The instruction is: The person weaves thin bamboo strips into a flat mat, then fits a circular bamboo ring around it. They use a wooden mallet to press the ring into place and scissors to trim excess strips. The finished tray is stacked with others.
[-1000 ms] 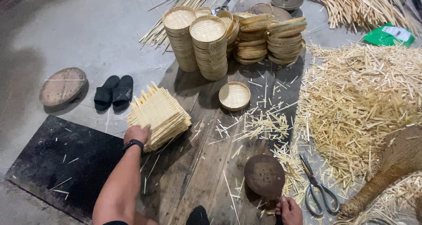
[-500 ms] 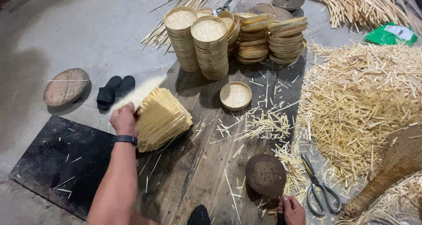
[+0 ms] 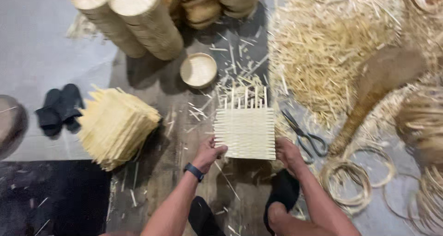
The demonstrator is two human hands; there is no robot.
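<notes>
Bamboo-weaving workshop, floor-level work area. Indicators: stacked round woven baskets (image 3: 138, 21) at the top; a pile of square woven mats (image 3: 115, 125) on the left; heaps of loose bamboo offcuts (image 3: 332, 47) covering the floor; coiled bamboo hoops (image 3: 346, 185) at right; scissors (image 3: 304, 134) lying beside the plank work surface (image 3: 170, 139).

Even, moderate light from overhead; soft shadows fall toward me under the stacked baskets (image 3: 138, 23). Whole frame motion-smeared, edges worst; my arms soft too.
</notes>
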